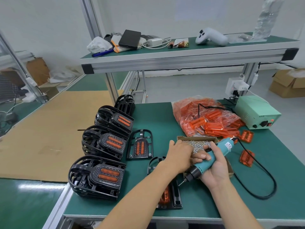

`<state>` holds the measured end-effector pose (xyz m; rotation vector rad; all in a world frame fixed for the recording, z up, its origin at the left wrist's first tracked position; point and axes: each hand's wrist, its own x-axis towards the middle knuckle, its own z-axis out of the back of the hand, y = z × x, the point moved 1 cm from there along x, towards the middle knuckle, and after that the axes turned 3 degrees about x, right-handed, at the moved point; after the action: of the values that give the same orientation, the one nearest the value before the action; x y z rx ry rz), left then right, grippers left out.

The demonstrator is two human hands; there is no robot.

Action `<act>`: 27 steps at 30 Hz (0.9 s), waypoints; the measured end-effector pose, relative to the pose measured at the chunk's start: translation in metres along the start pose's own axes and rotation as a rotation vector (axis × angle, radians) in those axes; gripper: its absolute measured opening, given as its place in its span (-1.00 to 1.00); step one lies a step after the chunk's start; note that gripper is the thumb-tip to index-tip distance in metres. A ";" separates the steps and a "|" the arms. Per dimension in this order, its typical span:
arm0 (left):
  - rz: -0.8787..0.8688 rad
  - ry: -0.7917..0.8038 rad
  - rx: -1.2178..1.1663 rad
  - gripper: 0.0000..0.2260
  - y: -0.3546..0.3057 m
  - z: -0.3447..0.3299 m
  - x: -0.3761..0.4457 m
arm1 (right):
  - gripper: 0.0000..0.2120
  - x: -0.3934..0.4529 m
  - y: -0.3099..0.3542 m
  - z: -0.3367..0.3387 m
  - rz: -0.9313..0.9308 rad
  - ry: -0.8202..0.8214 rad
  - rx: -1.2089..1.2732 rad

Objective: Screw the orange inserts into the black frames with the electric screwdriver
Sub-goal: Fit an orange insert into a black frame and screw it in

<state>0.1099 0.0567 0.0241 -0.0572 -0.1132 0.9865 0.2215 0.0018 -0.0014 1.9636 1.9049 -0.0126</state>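
Note:
My right hand [212, 169] grips the teal electric screwdriver [214, 156], its bit pointing down-left just above the table. My left hand [179, 154] reaches over a black frame into the cardboard box of screws [198, 143]; its fingertips are hidden among the screws. A black frame with an orange insert [166, 195] lies under my left forearm. Another assembled frame [140, 144] lies flat to the left. A plastic bag of orange inserts [203, 118] sits behind the box.
Stacks of assembled black frames [99, 177] stand along the table's left edge. Loose orange inserts [246, 157] lie at the right. A green power supply [257, 113] sits at the back right, its black cable [264, 184] looping across the mat. An overhead shelf [181, 53] holds clutter.

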 end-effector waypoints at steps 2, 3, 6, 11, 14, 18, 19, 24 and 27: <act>0.061 -0.047 -0.216 -0.85 0.000 0.002 -0.007 | -0.80 0.000 0.000 0.000 -0.002 -0.006 0.007; 0.123 -0.069 -0.359 -0.85 0.001 0.002 -0.012 | -0.80 0.000 0.000 -0.001 -0.001 -0.011 0.009; 0.313 -0.165 -0.876 -0.91 0.009 0.003 -0.033 | -0.80 0.001 0.001 0.000 0.008 -0.019 0.001; 0.412 -0.280 -1.069 -0.88 0.022 -0.004 -0.061 | -0.80 0.002 0.001 0.000 -0.004 -0.018 -0.002; 0.407 -0.294 -1.082 -0.85 0.017 0.001 -0.060 | -0.80 0.002 0.001 -0.002 -0.008 -0.018 -0.007; 0.387 -0.235 -1.057 -0.83 0.006 0.003 -0.055 | -0.80 -0.001 0.002 0.000 0.003 -0.031 -0.005; 0.384 -0.221 -1.055 -0.84 0.004 0.002 -0.055 | -0.80 -0.001 0.002 0.000 0.008 -0.033 -0.003; 0.401 -0.216 -1.010 -0.90 0.008 0.005 -0.070 | -0.79 0.000 0.002 -0.001 -0.008 -0.018 0.009; 0.425 -0.198 -0.990 -0.84 0.017 0.006 -0.091 | -0.79 0.001 0.003 -0.001 -0.028 -0.004 0.044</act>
<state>0.0448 -0.0100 0.0220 -0.9218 -0.7913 1.2757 0.2242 0.0035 0.0002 1.9635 1.9453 -0.0668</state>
